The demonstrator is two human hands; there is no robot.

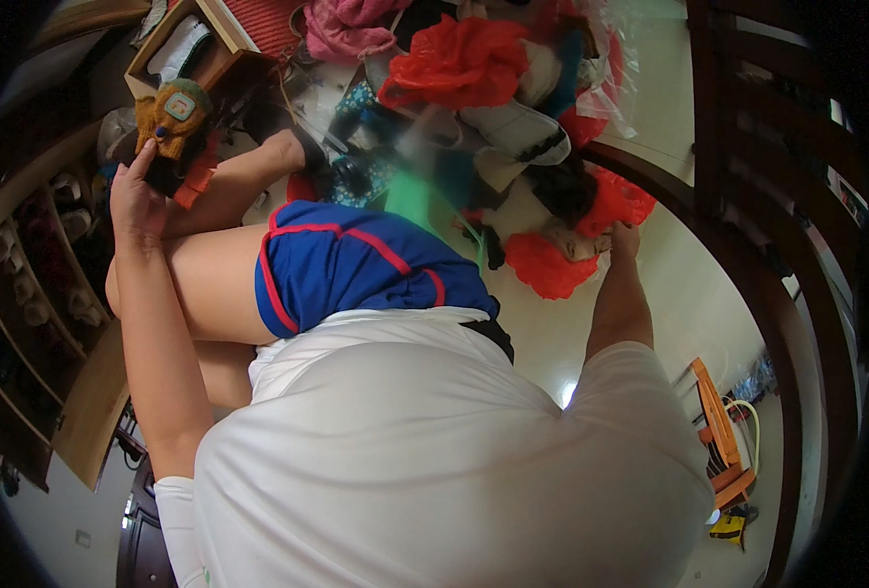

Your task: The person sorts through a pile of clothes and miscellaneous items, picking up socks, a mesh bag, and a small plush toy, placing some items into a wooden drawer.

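My left hand (139, 204) is raised at the left, its fingers closed on a mustard knitted piece (173, 122) with a pale teal patch and a small dark blue knob. Below the knitting, something dark brown hangs by the same hand, and I cannot make out what it is. Far to the right, my right hand (624, 241) is closed at the edge of a red plastic bag (623, 200); its fingertips are partly hidden. Another piece of red plastic (550, 267) lies just left of that hand, with a beige item beside it.
A heap of clothes and bags spreads ahead, including a large red plastic bag (462, 61), a pink cloth (348, 29) and a white shoe (523, 132). An open drawer (224, 61) holds a shoe. Shoe shelves (38, 284) stand left; dark wooden rails (777, 157) rise right.
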